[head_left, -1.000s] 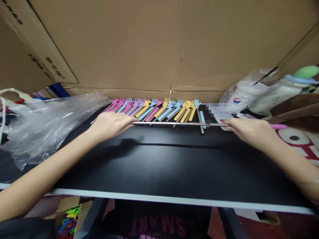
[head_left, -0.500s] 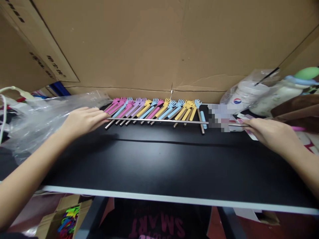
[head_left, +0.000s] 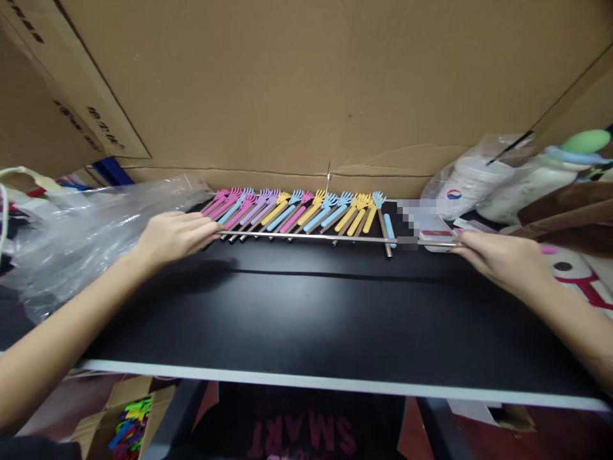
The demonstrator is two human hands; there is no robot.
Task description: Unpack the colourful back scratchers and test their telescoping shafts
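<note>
A long thin metal rod, likely the drawn-out shaft of a back scratcher [head_left: 306, 237], stretches level above the black tabletop, and its shadow falls on the surface below. Its left end disappears into the closed fingers of my left hand [head_left: 179, 237]. At the other end my right hand [head_left: 498, 259] grips it between thumb and fingers. Both tips are hidden in my hands. Behind the rod lies a slanted row of short back scratchers [head_left: 292, 214] with hand-shaped heads and pink, blue, purple and yellow grips. The rightmost, a blue one [head_left: 389, 227], lies more upright than the others.
Crumpled clear plastic bags [head_left: 96, 236] lie at the left. A white cup in plastic [head_left: 479, 182] and a green-topped bottle [head_left: 560, 172] stand at the right. Cardboard [head_left: 287, 83] walls the back. A carton [head_left: 108, 421] of colourful pieces sits below the table's front edge [head_left: 335, 385].
My hands have come closer together, the left moving right and the right moving left. The visible stretch of rod between them is shorter, and it sits slightly lower in view.
</note>
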